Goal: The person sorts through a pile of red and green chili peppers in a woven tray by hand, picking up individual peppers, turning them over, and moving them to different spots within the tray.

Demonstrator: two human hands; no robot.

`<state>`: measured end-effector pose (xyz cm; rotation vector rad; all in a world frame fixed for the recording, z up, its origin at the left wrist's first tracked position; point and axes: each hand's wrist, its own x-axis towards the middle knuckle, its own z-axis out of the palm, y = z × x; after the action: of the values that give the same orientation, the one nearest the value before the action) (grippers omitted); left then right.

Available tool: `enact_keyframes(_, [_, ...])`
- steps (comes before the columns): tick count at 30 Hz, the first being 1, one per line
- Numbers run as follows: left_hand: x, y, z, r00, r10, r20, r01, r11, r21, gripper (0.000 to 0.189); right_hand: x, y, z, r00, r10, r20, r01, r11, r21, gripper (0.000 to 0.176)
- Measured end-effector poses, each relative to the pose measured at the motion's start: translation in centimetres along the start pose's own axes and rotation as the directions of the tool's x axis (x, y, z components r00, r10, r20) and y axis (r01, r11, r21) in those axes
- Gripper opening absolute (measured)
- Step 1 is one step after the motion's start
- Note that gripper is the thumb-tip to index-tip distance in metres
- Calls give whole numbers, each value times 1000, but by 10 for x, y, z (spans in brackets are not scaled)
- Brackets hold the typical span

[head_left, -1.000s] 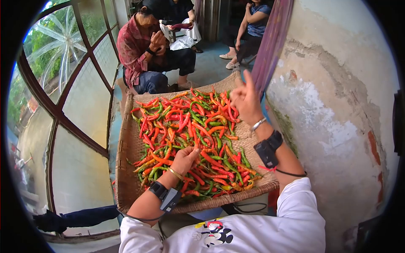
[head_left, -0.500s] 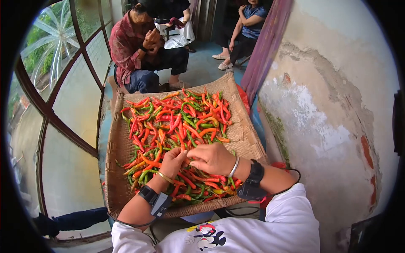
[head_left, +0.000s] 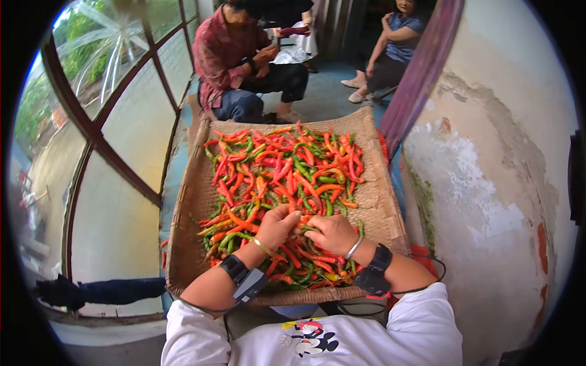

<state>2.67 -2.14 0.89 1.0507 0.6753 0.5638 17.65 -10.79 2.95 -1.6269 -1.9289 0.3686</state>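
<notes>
Red, orange and green chili peppers [head_left: 278,161] lie heaped on a woven bamboo tray [head_left: 381,207] before me. Over the near part of the heap, my left hand [head_left: 278,227] is closed, thumb and fingers pinching a chili pepper [head_left: 303,221], only partly visible. Close on its right, my right hand [head_left: 334,235] is also closed, its fingertips at the green stem end of that pepper. Both hands nearly meet, and their fingers hide most of what they hold. Loose peppers surround them on the tray.
Across the tray a person in a red patterned shirt [head_left: 223,58] sits low. Two more people sit farther back. A framed window [head_left: 125,122] runs along the left, a purple curtain [head_left: 427,67] and peeling wall [head_left: 488,183] along the right. Cables hang from my wrist devices [head_left: 250,285].
The view has shifted, so the tray appears farther right. My right hand has drawn lower, its fingers now at the pepper by my left hand. The person opposite has lowered their hands.
</notes>
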Motion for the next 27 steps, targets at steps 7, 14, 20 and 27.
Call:
enact_keyframes(7, [0,-2,-4,999,-22,35,20,999,40,12,7,-7,-3,997,79,14,-80,995,51,14])
enact_keyframes(14, [-1,2,0,999,-52,9,52,999,2,20,3,0,-3,989,81,125,-114,952,285,22])
enact_keyframes(20, [-1,1,-2,999,-34,-31,34,999,26,24,2,0,-10,969,36,244,-119,935,333,23])
enact_keyframes(27, [3,1,-2,997,23,-67,-28,996,-79,20,0,-4,-10,964,-31,263,-72,925,374,22])
